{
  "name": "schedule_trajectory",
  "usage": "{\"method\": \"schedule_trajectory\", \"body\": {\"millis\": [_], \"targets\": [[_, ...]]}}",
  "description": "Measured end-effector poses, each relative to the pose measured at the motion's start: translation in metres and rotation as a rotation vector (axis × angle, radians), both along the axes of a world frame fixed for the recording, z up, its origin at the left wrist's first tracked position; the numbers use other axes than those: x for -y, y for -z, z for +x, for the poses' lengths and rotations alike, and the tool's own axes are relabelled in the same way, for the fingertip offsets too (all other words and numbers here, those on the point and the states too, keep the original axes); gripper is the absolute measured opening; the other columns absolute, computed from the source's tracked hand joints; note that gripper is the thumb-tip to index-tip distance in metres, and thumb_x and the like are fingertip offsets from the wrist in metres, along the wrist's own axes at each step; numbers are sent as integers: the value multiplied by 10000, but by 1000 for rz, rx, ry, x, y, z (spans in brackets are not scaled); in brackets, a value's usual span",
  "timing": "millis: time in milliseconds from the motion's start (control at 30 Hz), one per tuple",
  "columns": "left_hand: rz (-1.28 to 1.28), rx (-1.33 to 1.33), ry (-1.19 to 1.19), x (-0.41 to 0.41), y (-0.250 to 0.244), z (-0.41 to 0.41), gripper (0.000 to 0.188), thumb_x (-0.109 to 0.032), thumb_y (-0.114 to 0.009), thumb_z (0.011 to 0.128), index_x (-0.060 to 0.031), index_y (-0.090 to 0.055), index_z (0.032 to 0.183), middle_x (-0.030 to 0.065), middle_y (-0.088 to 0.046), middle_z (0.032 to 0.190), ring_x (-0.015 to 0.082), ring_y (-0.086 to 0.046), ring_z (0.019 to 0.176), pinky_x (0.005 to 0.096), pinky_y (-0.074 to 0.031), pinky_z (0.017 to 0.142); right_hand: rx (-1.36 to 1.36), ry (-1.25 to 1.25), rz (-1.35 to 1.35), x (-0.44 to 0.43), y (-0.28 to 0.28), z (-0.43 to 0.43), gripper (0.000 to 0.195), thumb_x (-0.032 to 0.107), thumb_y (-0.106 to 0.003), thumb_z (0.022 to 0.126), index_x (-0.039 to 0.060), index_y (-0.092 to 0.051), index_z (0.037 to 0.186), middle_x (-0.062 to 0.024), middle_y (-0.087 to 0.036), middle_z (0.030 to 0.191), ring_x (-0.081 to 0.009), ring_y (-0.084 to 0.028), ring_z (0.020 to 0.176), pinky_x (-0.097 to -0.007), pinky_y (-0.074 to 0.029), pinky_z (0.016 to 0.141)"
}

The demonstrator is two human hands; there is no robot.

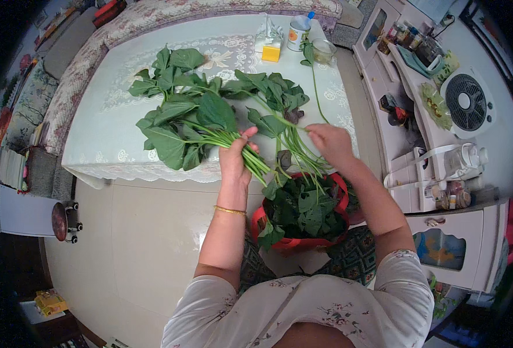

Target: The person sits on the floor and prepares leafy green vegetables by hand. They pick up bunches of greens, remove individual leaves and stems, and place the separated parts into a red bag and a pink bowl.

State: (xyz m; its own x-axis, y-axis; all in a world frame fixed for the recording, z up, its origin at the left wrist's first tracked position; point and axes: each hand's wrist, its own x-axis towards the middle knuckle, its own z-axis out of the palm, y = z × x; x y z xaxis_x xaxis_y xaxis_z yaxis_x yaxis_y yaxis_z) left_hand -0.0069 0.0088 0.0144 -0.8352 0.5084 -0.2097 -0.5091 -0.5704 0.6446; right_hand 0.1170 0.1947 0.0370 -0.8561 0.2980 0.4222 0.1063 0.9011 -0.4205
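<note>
My left hand (235,158) is wrapped around a bunch of long green leaf stems (215,138), whose cut ends point toward me. The broad leaves of that bunch, which look like sweet potato greens, spread over the near part of the table. Between the thumb and fingers of my right hand (334,144) is a single leafy stem (278,116), reaching up and left. Under it, another pile of stems (298,145) hangs over the table edge. Below my hands a red bag (258,217) stands at my lap, filled with dark green leaves (311,206).
A white lace tablecloth (95,130) covers the table. At its far end are a tin can (298,37), a glass jar (325,52), a yellow box (271,54) and a white package (268,35). A cabinet with a fan (465,102) stands right. A wheeled stool (59,222) is left.
</note>
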Motion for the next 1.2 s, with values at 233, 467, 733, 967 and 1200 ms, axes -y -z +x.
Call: {"method": "schedule_trajectory", "body": {"millis": [233,467,733,967,1200], "targets": [[20,-110,43,-8,-1,8,105,6,-497,783,6,-479,887,150,-587,877,146,-516,543,257,-445,488,-11,-108,223,65,-3,-21,152,211,-527,772,103,-596,853,-61,-575,658,-239,-572,610,-356,-447,518],[131,-80,34,8,-3,-3,51,-53,-521,783,-11,-500,763,53,-502,681,125,-471,537,291,-424,559,126,-101,-897,29,-18,-10,233,178,-434,846,57,-577,984,4,-536,654,-62,-492,632,-252,-400,568],[38,-192,69,10,-12,2,51,-41,-499,786,-1,-497,754,63,-505,695,132,-472,552,284,-422,570,323,-317,-328,53,-11,-20,189,163,-475,773,58,-583,887,-163,-568,686,-312,-561,628,-379,-437,591],[43,-365,36,-13,-14,28,72,30,-470,770,21,-539,751,79,-550,712,127,-488,605,242,-400,586,-209,98,-917,38,24,-39,186,132,-462,738,22,-585,823,-127,-572,648,-234,-549,567,-341,-414,521],[56,-419,-29,-25,-15,38,79,27,-468,777,18,-538,741,80,-551,708,126,-484,604,233,-398,593,-319,264,-977,36,13,-39,130,118,-459,761,49,-491,655,15,-435,526,-124,-395,437,-269,-316,411]]}}
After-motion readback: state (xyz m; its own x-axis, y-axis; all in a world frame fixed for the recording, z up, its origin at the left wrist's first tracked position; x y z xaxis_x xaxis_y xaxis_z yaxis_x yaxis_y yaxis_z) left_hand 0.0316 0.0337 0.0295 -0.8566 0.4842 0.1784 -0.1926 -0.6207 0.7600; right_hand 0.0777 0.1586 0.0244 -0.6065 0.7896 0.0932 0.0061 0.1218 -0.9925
